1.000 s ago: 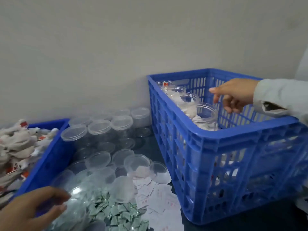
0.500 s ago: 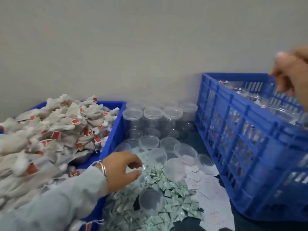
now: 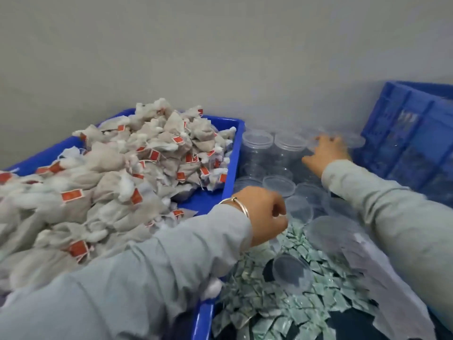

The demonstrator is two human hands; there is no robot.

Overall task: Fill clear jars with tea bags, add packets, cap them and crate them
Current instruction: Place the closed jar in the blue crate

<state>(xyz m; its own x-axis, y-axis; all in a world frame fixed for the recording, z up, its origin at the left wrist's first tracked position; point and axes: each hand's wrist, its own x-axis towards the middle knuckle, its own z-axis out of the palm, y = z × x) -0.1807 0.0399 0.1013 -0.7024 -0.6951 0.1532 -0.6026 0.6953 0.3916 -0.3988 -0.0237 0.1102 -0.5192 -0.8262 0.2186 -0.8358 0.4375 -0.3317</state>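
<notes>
No text, brand or number can be read. The red tags point(image 3: 72, 195) on the tea bags point(image 3: 110, 182) and the green packets point(image 3: 269, 312) carry marks too blurred and small to make out.

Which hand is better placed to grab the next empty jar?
Right. The right hand already reaches over the row of empty clear jars by the wall; its grip is blurred. The left hand sits curled over the green packets, nearer the person.
</notes>
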